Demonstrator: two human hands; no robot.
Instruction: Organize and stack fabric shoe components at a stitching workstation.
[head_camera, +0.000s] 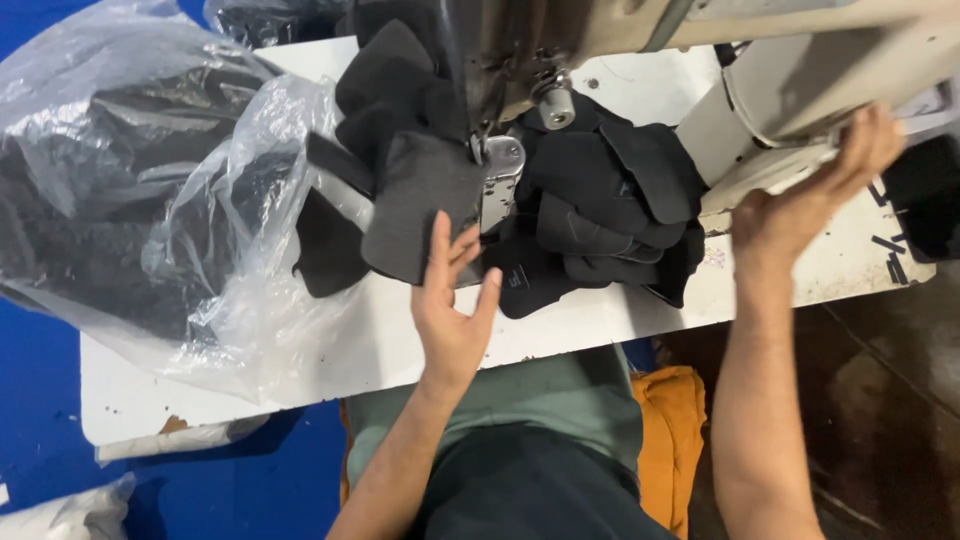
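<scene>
Head view: at the sewing machine (600, 40), the left hand (452, 300), fingers apart, pressed a dark fabric piece (420, 205) flat at twelve o'clock under the presser foot (500, 160); the right hand (815, 195) curled round the handwheel end at two o'clock. Stitching seemingly awaited careful alignment.

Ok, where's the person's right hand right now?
Head view, upper right: the right hand reaches up to the sewing machine's right end, above the white table.

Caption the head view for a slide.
Left hand flat on a dark grey fabric piece at a sewing machine's presser foot; right hand on the machine's cream end.
</scene>
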